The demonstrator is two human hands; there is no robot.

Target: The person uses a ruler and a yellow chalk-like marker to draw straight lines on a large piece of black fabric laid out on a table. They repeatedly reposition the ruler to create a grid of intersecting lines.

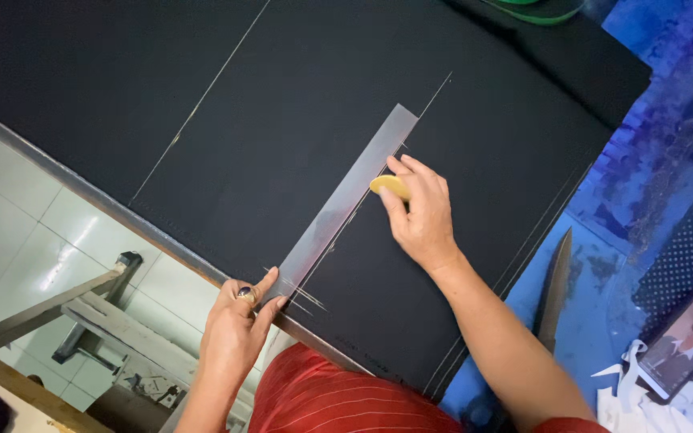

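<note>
I am pinning the near end of a long clear ruler [345, 204] with my left hand [238, 325] — thumb and fingers pressing it flat onto the black cloth [282, 120] close to the table's edge [58, 172]. The ruler is lying slantwise across the cloth, running away from me toward the upper right. My right hand [420, 212] is gripping a small yellow piece of chalk [389, 186] between thumb and fingertips, and the chalk is touching the ruler's right edge about midway along it. Thin pale lines are already showing on the cloth — one continuing beyond the ruler's far end, another well off to the left. To my right, on the blue surface [651, 152], a pair of scissors [555, 289] is lying just beside the cloth, and a phone [683, 345] is resting farther right among white scraps.
</note>
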